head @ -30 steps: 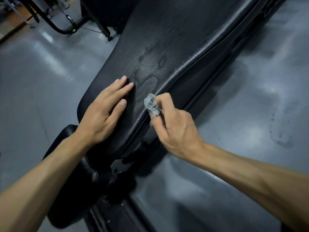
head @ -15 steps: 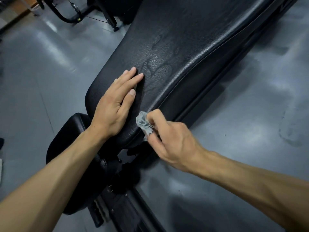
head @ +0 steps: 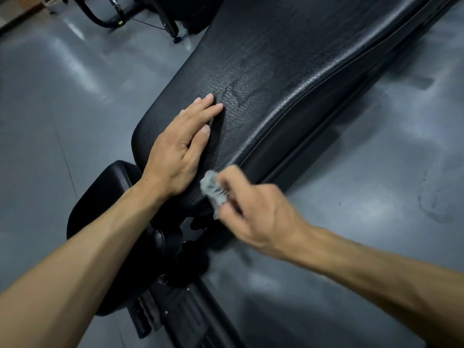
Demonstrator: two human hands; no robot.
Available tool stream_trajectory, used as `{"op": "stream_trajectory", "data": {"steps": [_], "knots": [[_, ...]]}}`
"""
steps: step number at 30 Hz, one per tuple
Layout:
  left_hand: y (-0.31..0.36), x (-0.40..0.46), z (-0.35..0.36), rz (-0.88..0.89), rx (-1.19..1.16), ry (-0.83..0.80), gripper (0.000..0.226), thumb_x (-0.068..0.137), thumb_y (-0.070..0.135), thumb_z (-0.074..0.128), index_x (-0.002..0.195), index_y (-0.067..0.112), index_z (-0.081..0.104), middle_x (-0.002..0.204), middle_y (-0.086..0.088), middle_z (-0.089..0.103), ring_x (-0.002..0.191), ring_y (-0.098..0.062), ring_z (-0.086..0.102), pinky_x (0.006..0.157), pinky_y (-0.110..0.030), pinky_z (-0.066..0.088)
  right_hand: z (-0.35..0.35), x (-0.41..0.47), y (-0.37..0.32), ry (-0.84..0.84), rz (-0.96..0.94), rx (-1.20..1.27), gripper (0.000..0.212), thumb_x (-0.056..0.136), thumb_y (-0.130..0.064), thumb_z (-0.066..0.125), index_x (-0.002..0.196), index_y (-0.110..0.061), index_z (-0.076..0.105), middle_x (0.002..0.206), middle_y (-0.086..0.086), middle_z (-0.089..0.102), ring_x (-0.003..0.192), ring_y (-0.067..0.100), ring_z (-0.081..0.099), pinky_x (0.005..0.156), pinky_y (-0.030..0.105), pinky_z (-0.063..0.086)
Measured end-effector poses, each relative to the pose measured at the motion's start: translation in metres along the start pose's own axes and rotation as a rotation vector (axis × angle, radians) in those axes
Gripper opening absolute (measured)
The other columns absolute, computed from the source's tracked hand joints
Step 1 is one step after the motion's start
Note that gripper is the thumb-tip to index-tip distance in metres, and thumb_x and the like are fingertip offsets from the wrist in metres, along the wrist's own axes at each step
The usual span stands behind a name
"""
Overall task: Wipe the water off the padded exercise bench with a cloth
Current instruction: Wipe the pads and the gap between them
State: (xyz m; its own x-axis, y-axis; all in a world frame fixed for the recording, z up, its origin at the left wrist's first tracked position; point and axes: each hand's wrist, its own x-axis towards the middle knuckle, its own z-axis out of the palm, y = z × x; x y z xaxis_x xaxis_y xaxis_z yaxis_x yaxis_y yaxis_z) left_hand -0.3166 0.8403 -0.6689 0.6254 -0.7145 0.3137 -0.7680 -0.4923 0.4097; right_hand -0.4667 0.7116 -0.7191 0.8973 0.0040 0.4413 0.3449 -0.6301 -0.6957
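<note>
Grey cloth (head: 213,190) bunched in right hand (head: 253,212), its grip closed for wiping; left hand (head: 180,149) flat, open-fingered, steadying the wet table (head: 276,71).

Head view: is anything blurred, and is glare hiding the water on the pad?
Head view: the right hand and cloth are motion-blurred; the left hand is sharp. Sheen runs along the pad edge, yet faint wet marks show beyond the left fingertips.

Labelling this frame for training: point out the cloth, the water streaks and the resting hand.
cloth (head: 213,189): head view, crumpled middle.
water streaks (head: 232,95): head view, on one streak.
left hand (head: 179,149): head view, back of hand.
</note>
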Motion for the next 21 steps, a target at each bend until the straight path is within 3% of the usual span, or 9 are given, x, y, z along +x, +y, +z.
{"op": "stream_trajectory", "data": {"steps": [4, 6, 11, 17, 21], "knots": [[-0.001, -0.002, 0.001, -0.013, -0.012, 0.023, 0.041, 0.110, 0.014, 0.042, 0.148, 0.021, 0.053, 0.160, 0.006, 0.042, 0.152, -0.005, 0.028, 0.126, -0.035, 0.022, -0.048, 0.014, 0.035, 0.304, 0.182, 0.002, 0.013, 0.097, -0.021, 0.058, 0.103, -0.015, 0.047, 0.060, 0.003, 0.058, 0.050, 0.022, 0.049, 0.055, 0.036, 0.040], [-0.002, -0.002, 0.002, -0.014, -0.020, 0.040, 0.040, 0.109, 0.013, 0.042, 0.147, 0.020, 0.054, 0.159, 0.005, 0.044, 0.151, -0.005, 0.030, 0.126, -0.035, 0.024, -0.045, 0.017, 0.029, 0.330, 0.200, -0.003, 0.013, 0.098, -0.020, 0.058, 0.101, -0.015, 0.046, 0.061, 0.002, 0.061, 0.050, 0.020, 0.052, 0.057, 0.037, 0.043], [-0.004, -0.002, 0.002, -0.010, -0.020, 0.025, 0.041, 0.109, 0.015, 0.042, 0.147, 0.019, 0.054, 0.159, 0.004, 0.044, 0.152, -0.008, 0.031, 0.126, -0.036, 0.024, 0.004, 0.002, -0.006, 0.057, 0.069, -0.008, 0.017, 0.094, -0.022, 0.053, 0.102, -0.023, 0.039, 0.058, 0.002, 0.055, 0.048, 0.024, 0.043, 0.053, 0.042, 0.045], [-0.007, -0.010, -0.013, 0.031, 0.037, 0.000, 0.043, 0.107, 0.011, 0.043, 0.148, 0.019, 0.053, 0.156, 0.003, 0.048, 0.148, -0.009, 0.039, 0.122, -0.036, 0.032, -0.007, -0.006, 0.000, -0.023, 0.070, 0.090, 0.019, 0.097, -0.021, 0.061, 0.103, -0.020, 0.043, 0.075, 0.003, 0.067, 0.056, 0.024, 0.052, 0.064, 0.039, 0.047], [-0.026, -0.048, -0.041, -0.046, 0.091, 0.077, 0.043, 0.106, 0.013, 0.046, 0.147, 0.019, 0.054, 0.156, 0.004, 0.047, 0.145, -0.008, 0.042, 0.121, -0.033, 0.034, 0.006, -0.012, -0.002, -0.069, 0.074, 0.034, 0.022, 0.094, -0.026, 0.063, 0.098, -0.022, 0.041, 0.067, 0.003, 0.064, 0.050, 0.023, 0.047, 0.054, 0.035, 0.043]]}}
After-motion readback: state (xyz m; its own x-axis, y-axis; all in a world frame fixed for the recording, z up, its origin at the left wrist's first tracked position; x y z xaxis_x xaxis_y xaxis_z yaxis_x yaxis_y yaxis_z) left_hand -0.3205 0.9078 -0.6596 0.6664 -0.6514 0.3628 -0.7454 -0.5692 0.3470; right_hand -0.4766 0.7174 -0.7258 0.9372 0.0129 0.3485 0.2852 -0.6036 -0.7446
